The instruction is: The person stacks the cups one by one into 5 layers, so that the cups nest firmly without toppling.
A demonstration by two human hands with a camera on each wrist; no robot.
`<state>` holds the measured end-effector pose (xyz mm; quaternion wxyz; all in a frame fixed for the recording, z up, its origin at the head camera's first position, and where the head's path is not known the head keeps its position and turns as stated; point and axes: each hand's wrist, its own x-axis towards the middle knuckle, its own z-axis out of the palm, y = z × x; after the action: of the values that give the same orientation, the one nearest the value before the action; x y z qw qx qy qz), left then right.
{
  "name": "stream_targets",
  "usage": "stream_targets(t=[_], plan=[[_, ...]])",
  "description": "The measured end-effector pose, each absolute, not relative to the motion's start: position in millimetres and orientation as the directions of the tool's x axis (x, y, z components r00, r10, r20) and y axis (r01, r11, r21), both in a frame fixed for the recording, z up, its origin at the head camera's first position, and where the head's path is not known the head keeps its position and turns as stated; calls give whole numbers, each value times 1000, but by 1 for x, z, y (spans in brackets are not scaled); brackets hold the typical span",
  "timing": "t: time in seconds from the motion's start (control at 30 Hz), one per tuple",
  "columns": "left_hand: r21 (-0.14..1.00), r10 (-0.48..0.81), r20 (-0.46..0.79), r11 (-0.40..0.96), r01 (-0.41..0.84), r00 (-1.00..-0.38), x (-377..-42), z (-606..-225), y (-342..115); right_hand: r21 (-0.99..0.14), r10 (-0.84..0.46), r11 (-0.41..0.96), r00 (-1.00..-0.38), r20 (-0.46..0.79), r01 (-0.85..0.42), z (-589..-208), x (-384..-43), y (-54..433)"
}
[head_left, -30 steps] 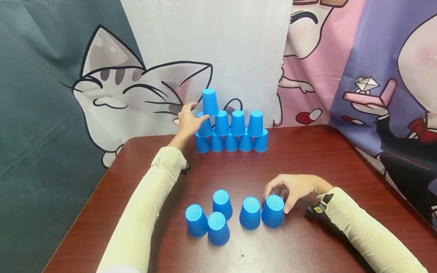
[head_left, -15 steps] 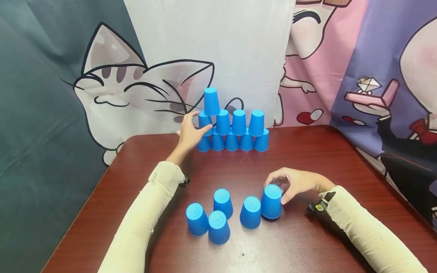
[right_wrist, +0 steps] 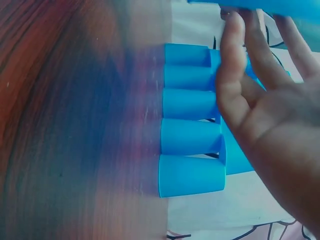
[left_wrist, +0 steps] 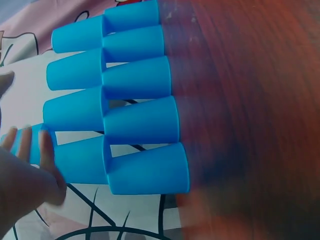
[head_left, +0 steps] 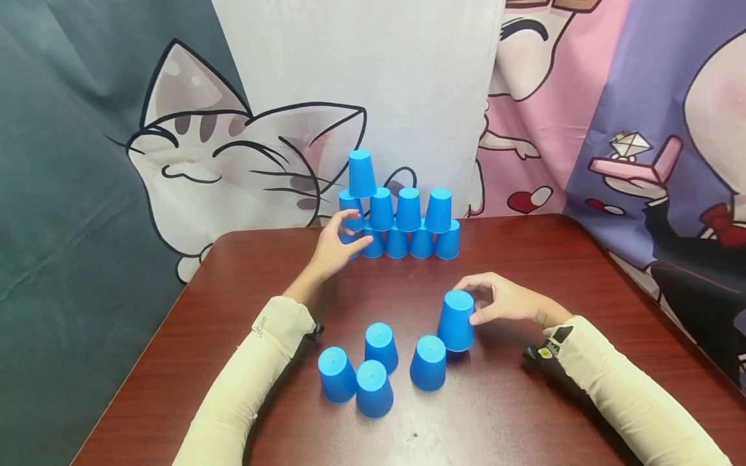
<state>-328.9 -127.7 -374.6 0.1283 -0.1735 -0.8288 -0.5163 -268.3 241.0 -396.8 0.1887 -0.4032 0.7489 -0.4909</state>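
Observation:
Blue cups stand upside down in a stack [head_left: 408, 210] at the back of the table: a bottom row, a second row of several, and a single top cup [head_left: 362, 175] at the left end. My left hand [head_left: 335, 249] is in front of the stack's left end, fingers spread and holding nothing, hiding part of the lower left cups. In the head view my right hand [head_left: 504, 301] grips an upside-down blue cup [head_left: 456, 323] between thumb and fingers, raised over the table. In the right wrist view that held cup [right_wrist: 270, 6] shows only at the top edge.
Several more upside-down blue cups stand on the near table: a left cup [head_left: 337, 377], a front cup [head_left: 374, 391], a back cup [head_left: 381, 348] and a right cup [head_left: 428, 366]. The brown table [head_left: 262, 395] ends at a printed cloth backdrop [head_left: 419, 84] behind the stack.
My left hand has drawn back and down from the top cup, which stays on the second row. My right hand has lifted its cup off the table and moved it forward and slightly left.

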Motion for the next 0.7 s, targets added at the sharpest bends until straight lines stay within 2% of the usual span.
stream_targets(t=[0.17, 0.4, 0.5, 0.7], plan=[[811, 286, 390, 343, 474, -875, -324, -377, -129, -874, -701, 186, -684, 202, -449, -397, -271, 237], [835, 491, 282, 297, 463, -824, -320, -381, -135, -856, -553, 235, -788, 272, -460, -393, -274, 229], [843, 598, 220, 280, 459, -770, -319, -384, -138, -847, -495, 258, -816, 298, -465, -390, -276, 224], [842, 787, 72, 281, 460, -613, -315, -387, -140, -833, -370, 300, -861, 348, -465, -384, -282, 212]])
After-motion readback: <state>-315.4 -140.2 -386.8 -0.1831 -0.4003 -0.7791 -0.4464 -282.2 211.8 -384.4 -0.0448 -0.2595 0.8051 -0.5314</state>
